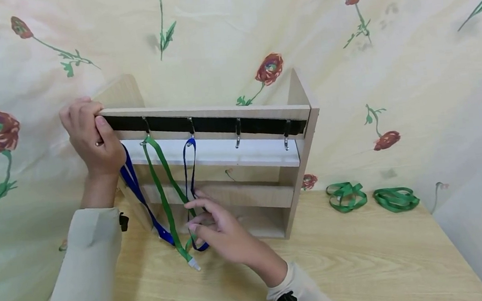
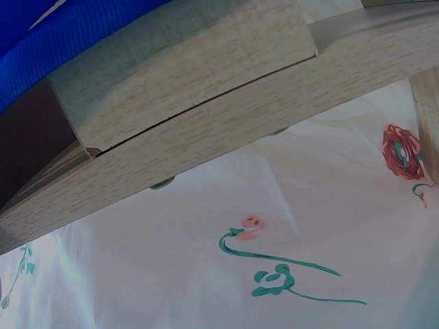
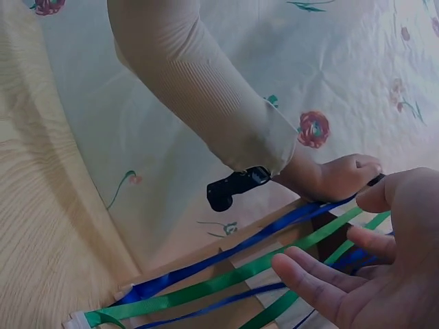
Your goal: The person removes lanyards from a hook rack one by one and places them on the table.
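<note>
My left hand [image 1: 91, 135] grips the upper left corner of a small wooden shelf unit [image 1: 304, 164], fingers over its top edge. Along the front rail runs a black strip [image 1: 212, 121] with metal hooks. From the hooks hang a blue lanyard [image 1: 133, 181] at the left, a green lanyard [image 1: 166, 167] with a pale end clip, and another blue lanyard [image 1: 191, 141]. My right hand [image 1: 226, 233] is beside the lower part of the hanging straps, its fingers loosely spread. In the right wrist view those fingers [image 3: 312, 277] overlap the green and blue straps, pinching none.
Two bare hooks [image 1: 238, 134] show on the right half of the strip. Two coiled green lanyards, one nearer the shelf [image 1: 356, 191] and one farther right [image 1: 395, 193], lie on the wooden table [image 1: 375, 253]. Flower-printed cloth [image 1: 409, 59] covers the wall behind.
</note>
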The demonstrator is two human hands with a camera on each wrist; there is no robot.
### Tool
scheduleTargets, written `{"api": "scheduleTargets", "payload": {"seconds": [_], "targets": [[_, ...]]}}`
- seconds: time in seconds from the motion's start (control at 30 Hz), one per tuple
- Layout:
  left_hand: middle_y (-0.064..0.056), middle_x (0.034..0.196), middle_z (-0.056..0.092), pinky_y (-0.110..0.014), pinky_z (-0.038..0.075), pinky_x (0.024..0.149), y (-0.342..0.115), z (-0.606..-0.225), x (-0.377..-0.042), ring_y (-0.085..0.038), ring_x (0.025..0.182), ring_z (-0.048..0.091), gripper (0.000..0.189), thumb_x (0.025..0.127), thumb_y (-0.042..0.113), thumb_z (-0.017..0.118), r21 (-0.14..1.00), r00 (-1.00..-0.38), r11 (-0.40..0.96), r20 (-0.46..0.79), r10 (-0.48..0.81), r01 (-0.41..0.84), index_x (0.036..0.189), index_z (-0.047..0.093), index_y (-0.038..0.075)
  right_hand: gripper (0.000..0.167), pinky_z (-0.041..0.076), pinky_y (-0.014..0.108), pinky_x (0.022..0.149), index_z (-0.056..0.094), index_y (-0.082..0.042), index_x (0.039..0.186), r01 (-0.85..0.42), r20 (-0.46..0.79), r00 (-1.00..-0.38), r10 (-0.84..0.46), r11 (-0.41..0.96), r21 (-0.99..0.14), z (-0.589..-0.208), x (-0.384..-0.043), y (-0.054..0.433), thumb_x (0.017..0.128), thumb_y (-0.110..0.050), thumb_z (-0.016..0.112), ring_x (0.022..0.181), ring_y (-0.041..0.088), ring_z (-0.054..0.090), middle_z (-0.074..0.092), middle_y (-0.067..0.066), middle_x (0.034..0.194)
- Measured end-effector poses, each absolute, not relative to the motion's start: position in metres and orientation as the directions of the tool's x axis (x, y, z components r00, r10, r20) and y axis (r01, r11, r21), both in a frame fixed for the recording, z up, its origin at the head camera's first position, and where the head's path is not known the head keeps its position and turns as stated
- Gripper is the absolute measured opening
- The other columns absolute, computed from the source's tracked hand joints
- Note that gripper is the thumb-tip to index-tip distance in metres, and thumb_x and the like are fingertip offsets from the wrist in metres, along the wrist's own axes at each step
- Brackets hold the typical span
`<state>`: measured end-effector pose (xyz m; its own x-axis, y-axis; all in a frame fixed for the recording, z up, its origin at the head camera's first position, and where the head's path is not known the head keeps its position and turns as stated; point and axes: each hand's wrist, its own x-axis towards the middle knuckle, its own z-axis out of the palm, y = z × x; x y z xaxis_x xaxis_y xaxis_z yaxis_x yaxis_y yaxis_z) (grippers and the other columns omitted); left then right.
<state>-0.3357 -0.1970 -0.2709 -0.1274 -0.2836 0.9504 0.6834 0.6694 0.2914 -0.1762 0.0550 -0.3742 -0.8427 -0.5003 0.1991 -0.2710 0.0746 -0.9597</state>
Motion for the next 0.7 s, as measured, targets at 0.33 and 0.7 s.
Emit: {"api": "scheduleTargets", "payload": {"seconds": [0.33, 0.7], "targets": [[-0.032, 0.099, 0.059, -0.04, 0.034, 0.116, -0.197, -0.271, -0.335, -0.04, 0.119, 0.057, 0.042, 0.094, 0.028, 0.038, 0.29, -0.122, 0.668, 0.95, -0.286, 0.685, 0.091, 0.058, -0.009, 0.065, 0.064, 0.038, 0.086, 0.032, -0.024, 0.167, -0.331, 0.241, -0.823, -0.515, 0.09, -0.939, -0.374, -0.179, 0.051, 0.107, -0.016, 0.054, 0.117, 0.011, 0.07, 0.007, -0.002, 0.179], [-0.032, 0.097, 0.059, -0.04, 0.035, 0.116, -0.195, -0.271, -0.335, -0.042, 0.117, 0.058, 0.042, 0.094, 0.027, 0.038, 0.288, -0.116, 0.664, 0.95, -0.292, 0.69, 0.09, 0.058, -0.01, 0.06, 0.051, 0.033, 0.114, 0.035, -0.007, 0.164, -0.487, 0.414, -0.793, -0.447, 0.057, -0.872, -0.372, -0.169, 0.063, 0.106, -0.005, 0.051, 0.159, 0.025, 0.038, 0.026, 0.006, 0.176]]}}
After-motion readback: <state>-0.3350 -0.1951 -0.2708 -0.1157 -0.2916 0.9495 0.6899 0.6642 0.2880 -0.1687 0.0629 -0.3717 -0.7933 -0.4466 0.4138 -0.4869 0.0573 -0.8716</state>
